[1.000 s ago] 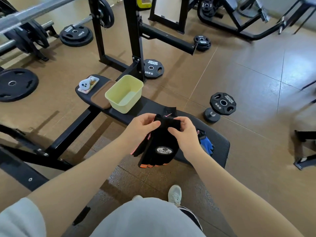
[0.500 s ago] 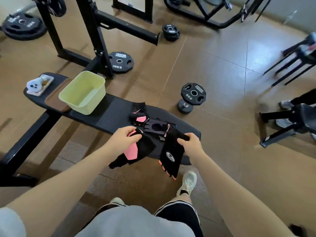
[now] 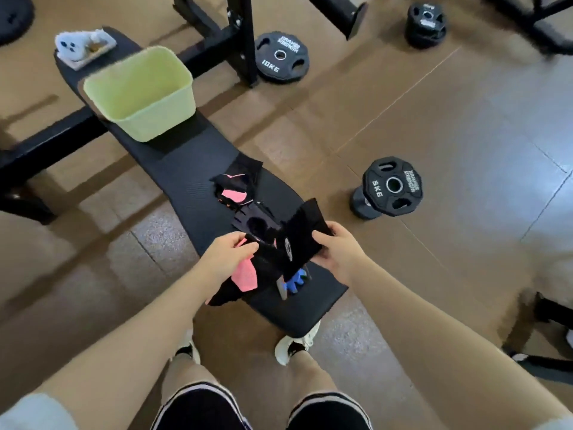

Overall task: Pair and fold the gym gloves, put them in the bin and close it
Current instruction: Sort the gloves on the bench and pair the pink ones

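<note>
Over the bench (image 3: pixel 186 169), the left hand (image 3: pixel 228 259) pinches a black-and-pink glove (image 3: pixel 245 277) while the right hand (image 3: pixel 339 252) grips a black glove (image 3: pixel 302 240) whose oval logo is unreadable; beyond the fingertips, a plate (image 3: pixel 392 186) reads "5KG".

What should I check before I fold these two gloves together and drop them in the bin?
1. Left hand grips the pink-palmed glove: ok.
2. Right hand grips the black glove: ok.
3. Gloves aligned as a pair: not ok, they only overlap.
4. Green bin open and upright: ok.
5. Bin lid within reach: cannot tell.
6. Other gloves still unsorted on the bench: not ok.
</note>
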### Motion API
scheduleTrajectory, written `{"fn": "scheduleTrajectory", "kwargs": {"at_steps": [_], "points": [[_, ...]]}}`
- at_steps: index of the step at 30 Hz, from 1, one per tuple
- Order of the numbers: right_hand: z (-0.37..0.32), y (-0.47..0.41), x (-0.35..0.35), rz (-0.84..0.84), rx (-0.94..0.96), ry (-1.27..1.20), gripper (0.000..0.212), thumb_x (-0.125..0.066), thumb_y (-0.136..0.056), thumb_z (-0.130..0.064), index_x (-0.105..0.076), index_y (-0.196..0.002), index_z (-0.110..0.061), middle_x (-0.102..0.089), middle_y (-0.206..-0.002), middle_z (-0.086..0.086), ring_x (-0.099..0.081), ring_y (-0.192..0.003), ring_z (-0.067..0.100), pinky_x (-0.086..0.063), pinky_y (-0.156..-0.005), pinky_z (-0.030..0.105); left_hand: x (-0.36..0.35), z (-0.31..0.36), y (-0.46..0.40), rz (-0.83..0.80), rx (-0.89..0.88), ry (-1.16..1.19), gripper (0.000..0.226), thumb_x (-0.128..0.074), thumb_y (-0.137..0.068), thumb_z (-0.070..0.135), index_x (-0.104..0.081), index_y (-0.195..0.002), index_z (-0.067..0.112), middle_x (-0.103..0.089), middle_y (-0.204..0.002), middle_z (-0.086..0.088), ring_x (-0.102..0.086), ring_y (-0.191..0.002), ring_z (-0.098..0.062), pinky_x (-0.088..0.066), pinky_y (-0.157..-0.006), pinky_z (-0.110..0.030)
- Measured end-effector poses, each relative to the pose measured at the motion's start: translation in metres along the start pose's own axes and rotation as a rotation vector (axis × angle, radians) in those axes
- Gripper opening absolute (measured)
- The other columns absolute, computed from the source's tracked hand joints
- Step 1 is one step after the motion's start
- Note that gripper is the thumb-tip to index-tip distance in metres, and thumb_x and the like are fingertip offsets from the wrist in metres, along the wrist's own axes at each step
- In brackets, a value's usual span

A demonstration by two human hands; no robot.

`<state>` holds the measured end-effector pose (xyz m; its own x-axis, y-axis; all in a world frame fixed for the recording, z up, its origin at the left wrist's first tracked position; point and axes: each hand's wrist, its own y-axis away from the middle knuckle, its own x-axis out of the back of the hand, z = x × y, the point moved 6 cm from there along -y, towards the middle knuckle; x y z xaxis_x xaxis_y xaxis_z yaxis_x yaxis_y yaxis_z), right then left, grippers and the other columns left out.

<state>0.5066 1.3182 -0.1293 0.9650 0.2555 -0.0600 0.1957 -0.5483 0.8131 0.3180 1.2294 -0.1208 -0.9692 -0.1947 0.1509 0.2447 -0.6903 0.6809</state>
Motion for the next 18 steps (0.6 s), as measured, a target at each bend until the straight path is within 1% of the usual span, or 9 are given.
{"fn": "scheduleTrajectory", "kwargs": {"at_steps": [3,6,9,10,12,13,16,17,18], "points": [[-0.016,-0.048,0.000,-0.095,0.002,-0.034,0.011,-0.046,-0.095,-0.004,-0.050,-0.091,-0.013,-0.061,-0.097,0.007,-0.062,-0.084,0.019,-0.054,-0.074,0.034,-0.019,-0.015,-0.024,0.073,0.024,0.069,0.009,-0.057,-0.088,0.008,-0.064,-0.090,0.013,-0.061,-0.080,-0.003,-0.054,-0.070,-0.009,-0.041,-0.070,-0.020],[-0.011,-0.106,-0.011,-0.100,0.015,-0.014,0.012,-0.046,-0.095,-0.004,-0.051,-0.089,-0.013,-0.060,-0.097,0.007,-0.061,-0.085,0.018,-0.054,-0.072,0.032,-0.030,-0.038,-0.049,0.096,0.049,0.068,0.015,-0.055,-0.090,0.010,-0.066,-0.093,0.018,-0.061,-0.082,-0.001,-0.055,-0.071,-0.007,-0.042,-0.070,-0.016],[0.009,-0.154,-0.042,-0.200,-0.018,0.013,0.010,-0.048,-0.094,-0.004,-0.052,-0.089,-0.012,-0.060,-0.101,0.011,-0.061,-0.090,0.022,-0.053,-0.083,0.039,-0.034,-0.065,-0.070,0.082,0.111,0.046,0.018,-0.054,-0.090,0.011,-0.069,-0.099,0.016,-0.068,-0.093,-0.007,-0.060,-0.084,-0.015,-0.047,-0.081,-0.024],[0.016,-0.166,-0.055,-0.255,-0.029,0.019,0.010,-0.049,-0.094,-0.005,-0.053,-0.089,-0.012,-0.061,-0.100,0.010,-0.061,-0.090,0.022,-0.054,-0.083,0.039,-0.035,-0.075,-0.076,0.093,0.129,0.041,0.019,-0.054,-0.090,0.011,-0.069,-0.101,0.015,-0.069,-0.096,-0.009,-0.061,-0.087,-0.016,-0.048,-0.086,-0.028],[0.029,-0.184,-0.075,-0.321,-0.038,0.088,0.006,-0.051,-0.094,-0.008,-0.055,-0.091,-0.011,-0.062,-0.099,0.009,-0.061,-0.087,0.020,-0.055,-0.080,0.033,-0.032,-0.091,-0.087,0.135,0.131,0.030,0.018,-0.055,-0.090,0.013,-0.070,-0.100,0.015,-0.070,-0.093,-0.005,-0.061,-0.083,-0.014,-0.048,-0.085,-0.024],[0.032,-0.194,-0.079,-0.297,0.022,0.247,0.004,-0.054,-0.093,-0.013,-0.056,-0.094,-0.010,-0.062,-0.101,0.010,-0.060,-0.088,0.020,-0.053,-0.079,0.031,-0.030,-0.098,-0.094,0.164,0.116,-0.006,0.016,-0.054,-0.090,0.014,-0.069,-0.096,0.015,-0.069,-0.088,-0.002,-0.061,-0.081,-0.013,-0.047,-0.081,-0.023],[0.032,-0.218,-0.067,-0.077,0.320,1.143,0.041,-0.057,-0.087,-0.040,-0.056,-0.115,-0.011,-0.057,-0.121,0.009,-0.052,-0.111,0.027,-0.043,-0.089,0.039,-0.025,-0.115,-0.113,0.231,0.081,-0.309,0.020,-0.052,-0.091,0.021,-0.065,-0.094,0.007,-0.067,-0.093,-0.009,-0.059,-0.089,-0.022,-0.041,-0.074,-0.027],[0.034,-0.219,-0.058,-0.020,0.365,1.251,0.046,-0.056,-0.088,-0.042,-0.052,-0.123,-0.013,-0.051,-0.130,0.007,-0.046,-0.120,0.028,-0.040,-0.095,0.042,-0.024,-0.120,-0.119,0.259,0.050,-0.402,0.024,-0.052,-0.090,0.023,-0.066,-0.096,0.005,-0.065,-0.104,-0.012,-0.056,-0.098,-0.024,-0.040,-0.080,-0.027],[0.038,-0.216,-0.048,-0.007,0.374,1.254,0.047,-0.055,-0.089,-0.039,-0.049,-0.128,-0.015,-0.048,-0.134,0.006,-0.044,-0.124,0.028,-0.038,-0.100,0.043,-0.023,-0.124,-0.124,0.290,0.015,-0.469,0.027,-0.053,-0.089,0.027,-0.067,-0.100,0.006,-0.059,-0.119,-0.011,-0.049,-0.112,-0.025,-0.039,-0.092,-0.029]]}}
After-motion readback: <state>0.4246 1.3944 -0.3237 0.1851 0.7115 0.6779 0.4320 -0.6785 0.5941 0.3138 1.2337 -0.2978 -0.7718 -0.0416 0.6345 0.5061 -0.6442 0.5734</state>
